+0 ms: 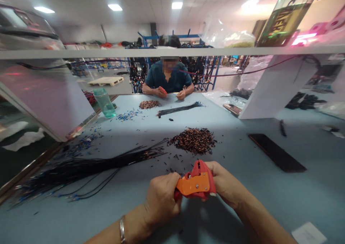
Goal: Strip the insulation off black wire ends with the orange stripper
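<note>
Clearly two-toned, the hand tool (pixel 196 183) has a red body and a flat orange side plate fixed with small screws, its notched red head turned away from the wearer. It is held over the near middle of the blue-grey worktop (pixel 242 215). The left hand (pixel 163 194) is clenched around its handle end; the right hand (pixel 225 183) bends its fingers behind the head, and whether they pinch anything is hidden.

Just beyond the tool lies a heap of black and copper-coloured bits (pixel 193 140), with loose ones scattered toward the hands. To the left, a bundle of black wires (pixel 99 166) fans out toward the worktop's left edge. Worktop surface stretches between the right hand and a dark phone-like slab (pixel 277 152), and between the bundle and the left forearm. Across the far edge sits a person (pixel 168 78) holding a red tool (pixel 163 90).
</note>
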A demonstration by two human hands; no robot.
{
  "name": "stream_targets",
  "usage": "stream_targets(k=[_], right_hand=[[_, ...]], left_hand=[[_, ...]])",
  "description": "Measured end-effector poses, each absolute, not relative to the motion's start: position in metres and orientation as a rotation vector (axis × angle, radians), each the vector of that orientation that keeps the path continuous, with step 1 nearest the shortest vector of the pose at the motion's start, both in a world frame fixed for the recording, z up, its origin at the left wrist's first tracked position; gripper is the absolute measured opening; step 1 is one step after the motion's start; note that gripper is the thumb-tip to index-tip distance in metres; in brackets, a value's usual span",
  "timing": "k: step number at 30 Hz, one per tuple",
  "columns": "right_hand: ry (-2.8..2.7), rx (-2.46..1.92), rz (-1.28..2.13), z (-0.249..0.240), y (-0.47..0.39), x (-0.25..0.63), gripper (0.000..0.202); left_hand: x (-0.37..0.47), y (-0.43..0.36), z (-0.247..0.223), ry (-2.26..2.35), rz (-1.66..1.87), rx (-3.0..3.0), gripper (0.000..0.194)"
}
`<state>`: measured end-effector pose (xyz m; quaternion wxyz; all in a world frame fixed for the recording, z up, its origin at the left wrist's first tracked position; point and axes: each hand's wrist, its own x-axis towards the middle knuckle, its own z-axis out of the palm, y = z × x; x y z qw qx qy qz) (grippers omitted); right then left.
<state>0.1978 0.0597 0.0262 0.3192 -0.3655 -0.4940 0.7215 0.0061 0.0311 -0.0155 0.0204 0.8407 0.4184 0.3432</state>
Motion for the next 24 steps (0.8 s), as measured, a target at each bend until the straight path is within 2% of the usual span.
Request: stream_targets(k=[6, 11, 14, 15, 19, 24], right_hand=[[-1.313, -0.968, 1.893, 0.02, 0.06, 0.199, 0.006], [-1.283, -0.931, 1.915, 0.019, 0.062, 0.199, 0.011], [-1.307, -0.939, 1.889, 0.02, 0.066, 0.202, 0.003], [-1.321, -0.955, 1.864, 0.021, 0.067, 0.203, 0.007], [-1.36, -1.087, 1.69, 0.023, 0.073, 0.209, 0.02], [-1.4, -1.167, 1.438, 0.023, 0.075, 0.211, 0.014]], left_hand=[[0.005, 0.033, -0.016, 1.3, 1.078, 2.603, 0.009], [0.004, 0.033, -0.02, 1.31, 1.088, 2.558, 0.003], [0.002, 0.035, -0.015, 1.323, 1.104, 2.512, 0.005], [0.001, 0.037, -0.012, 1.327, 1.104, 2.483, 0.007], [-0.004, 0.044, -0.002, 1.194, 1.18, 2.025, 0.009], [-0.008, 0.051, 0.0, 1.065, 1.314, 1.414, 0.014]])
